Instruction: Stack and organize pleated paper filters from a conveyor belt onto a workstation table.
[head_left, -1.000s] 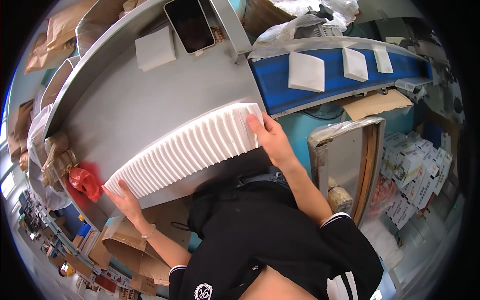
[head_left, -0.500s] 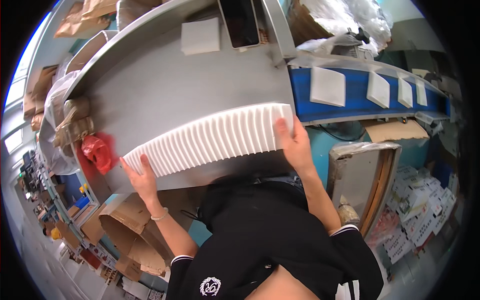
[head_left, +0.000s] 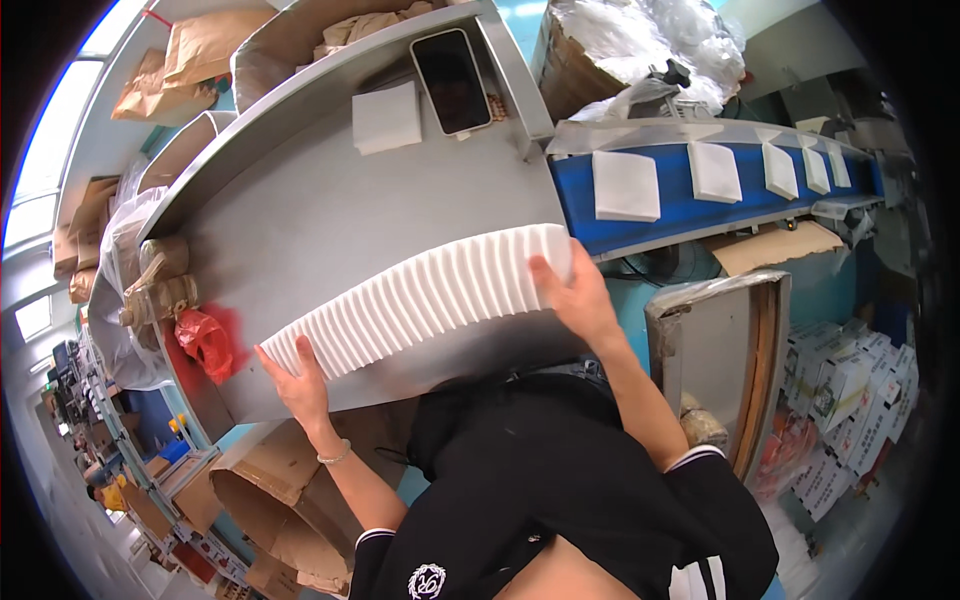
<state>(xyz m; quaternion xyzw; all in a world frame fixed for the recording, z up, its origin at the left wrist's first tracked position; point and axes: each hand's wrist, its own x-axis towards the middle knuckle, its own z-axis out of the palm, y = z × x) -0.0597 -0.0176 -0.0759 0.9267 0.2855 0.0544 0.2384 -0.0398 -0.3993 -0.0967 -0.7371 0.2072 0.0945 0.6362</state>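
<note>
A long row of white folded pads (head_left: 420, 295), standing on edge against one another, stretches between my hands above the front of the grey metal table (head_left: 290, 220). My left hand (head_left: 303, 388) grips the row's left end, thumb on the near side and fingers round the end. At the other end, my right hand (head_left: 580, 292) holds it with the thumb on the near side and the fingers over the outer face. On the table's far part lies a single flat white pad (head_left: 387, 118), beside a phone (head_left: 452, 82) with a dark screen.
A blue conveyor belt (head_left: 675, 195) at the right carries several spaced white pads. A red plastic bag (head_left: 208, 343) lies at the table's left end. Below the table's left front stands an open cardboard box (head_left: 265, 490). White printed boxes (head_left: 845, 385) are piled at the right.
My view has shifted, so the table and belt sit differently in the picture. More pads show along the belt. Both hands keep hold of the row of pads.
</note>
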